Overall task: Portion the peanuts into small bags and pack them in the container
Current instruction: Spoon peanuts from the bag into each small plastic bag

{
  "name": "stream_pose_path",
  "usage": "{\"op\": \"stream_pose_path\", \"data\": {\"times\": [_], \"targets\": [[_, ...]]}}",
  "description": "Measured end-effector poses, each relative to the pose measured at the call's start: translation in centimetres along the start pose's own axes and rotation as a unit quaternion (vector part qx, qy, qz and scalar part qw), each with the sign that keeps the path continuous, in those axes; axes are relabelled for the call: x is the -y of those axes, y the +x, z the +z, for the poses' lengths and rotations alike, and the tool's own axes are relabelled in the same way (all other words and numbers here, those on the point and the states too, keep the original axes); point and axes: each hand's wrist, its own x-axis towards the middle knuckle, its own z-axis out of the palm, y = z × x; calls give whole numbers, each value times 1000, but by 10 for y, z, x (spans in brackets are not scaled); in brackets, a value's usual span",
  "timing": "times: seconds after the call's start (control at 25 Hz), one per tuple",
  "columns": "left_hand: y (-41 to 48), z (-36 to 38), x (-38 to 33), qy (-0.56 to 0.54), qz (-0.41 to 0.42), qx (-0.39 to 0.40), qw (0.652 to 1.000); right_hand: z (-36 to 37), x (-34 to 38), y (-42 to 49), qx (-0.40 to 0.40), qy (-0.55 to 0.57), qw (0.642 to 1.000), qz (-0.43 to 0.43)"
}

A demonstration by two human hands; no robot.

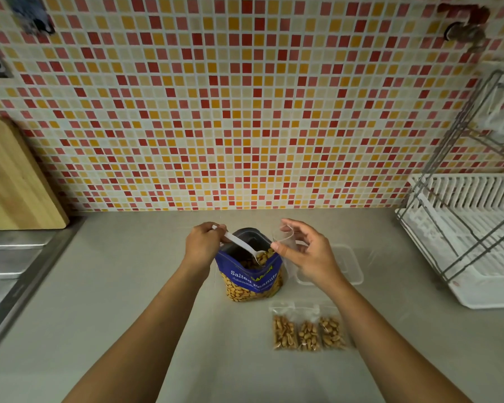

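Grey counter (128, 286) under mosaic tiles: an open peanut bag (250, 283) stands upright. In it, the left hand (201, 245) grips a spoon (240, 244) dipped among peanuts. Beside its mouth, the right hand (309, 254) pinches a small bag (285, 238). Three filled bags (307, 333) lie before it, and a clear container (352, 266) sits to its right.

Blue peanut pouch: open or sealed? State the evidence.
Open. The mouth of the blue peanut pouch gapes, and the white plastic spoon gripped by the left hand reaches inside.

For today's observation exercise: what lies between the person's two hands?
In the head view: the open peanut bag, the white spoon that the left hand dips into it, and the small clear bag that the right hand pinches.
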Motion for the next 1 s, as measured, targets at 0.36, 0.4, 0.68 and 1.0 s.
{"op": "stream_pose_path", "data": {"times": [0.36,0.4,0.68,1.0], "targets": [[17,-28,-6,-50,-69,-71,994,3,16,9,16,-219,972,-88],[17,-31,-9,-54,-69,-77,993,5,18,10,21,-241,966,-92],[11,-48,-49,-108,-44,-74,990,17,23,11,36,-297,950,-86],[-25,-32,-83,126,236,-25,963,35,28,7,-28,-135,987,-81]]}}
